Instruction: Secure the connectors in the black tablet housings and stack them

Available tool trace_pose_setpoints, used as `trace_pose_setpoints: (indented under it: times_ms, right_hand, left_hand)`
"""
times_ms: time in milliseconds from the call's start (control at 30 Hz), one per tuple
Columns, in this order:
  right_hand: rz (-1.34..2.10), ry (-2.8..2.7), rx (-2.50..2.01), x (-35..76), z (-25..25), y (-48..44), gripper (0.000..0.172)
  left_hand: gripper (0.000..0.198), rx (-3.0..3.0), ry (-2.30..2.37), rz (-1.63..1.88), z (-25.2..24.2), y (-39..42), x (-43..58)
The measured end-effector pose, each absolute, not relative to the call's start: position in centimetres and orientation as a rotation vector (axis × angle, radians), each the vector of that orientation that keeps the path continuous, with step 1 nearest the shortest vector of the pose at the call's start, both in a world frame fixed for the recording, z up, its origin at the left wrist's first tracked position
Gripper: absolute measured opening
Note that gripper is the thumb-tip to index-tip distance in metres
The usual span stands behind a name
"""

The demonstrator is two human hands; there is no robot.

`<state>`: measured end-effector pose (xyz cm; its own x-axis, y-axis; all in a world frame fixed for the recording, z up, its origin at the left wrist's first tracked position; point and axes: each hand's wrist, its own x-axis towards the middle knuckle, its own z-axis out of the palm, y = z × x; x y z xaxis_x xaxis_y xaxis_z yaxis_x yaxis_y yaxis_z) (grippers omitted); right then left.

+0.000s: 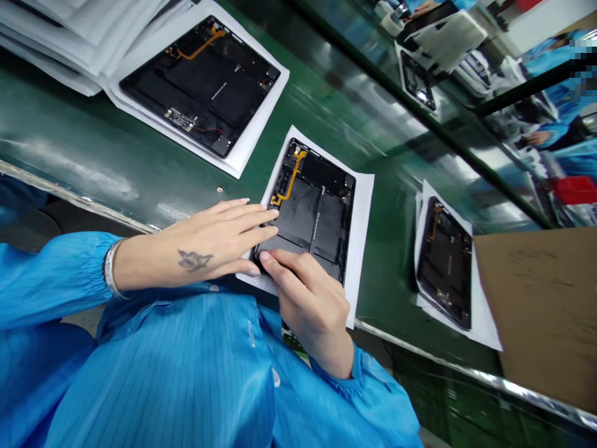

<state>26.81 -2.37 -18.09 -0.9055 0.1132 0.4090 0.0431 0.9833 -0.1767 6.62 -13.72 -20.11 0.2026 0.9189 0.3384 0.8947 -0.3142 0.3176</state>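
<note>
An opened black tablet (329, 221) lies on a white paper sheet (362, 249) in front of me, its dark battery and an orange flex cable (293, 182) exposed. My left hand (200, 246) is stretched flat, fingertips resting on the tablet's left edge. At the tablet's near left corner, my right hand (317, 298) is curled with thumb and index finger close together. Whatever it pinches, if anything, is hidden behind the fingers. The near edge of the tablet is covered by both hands.
Another opened tablet (205, 87) lies on paper at the back left, next to a stack of white sheets (60, 37). To the right, a third tablet (446, 261) lies near a cardboard piece (541, 298). Co-workers in blue sleeves (566, 106) are beyond a dark rail (420, 118).
</note>
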Motion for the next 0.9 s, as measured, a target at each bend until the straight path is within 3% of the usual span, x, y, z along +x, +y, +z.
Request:
trace_pose_setpoints:
  times_ms: [267,900]
  right_hand:
    - [-0.192,-2.859,0.173,26.0,-15.7,-2.1,0.02]
    - [-0.236,-2.933,0.3,25.2,-14.3,-1.3,0.021]
  left_hand:
    - [0.053,2.405,1.808,0.7,-20.5,-13.5,6.8]
    - [0.052,2.442,1.825,0.706,-21.0,-13.3,6.5]
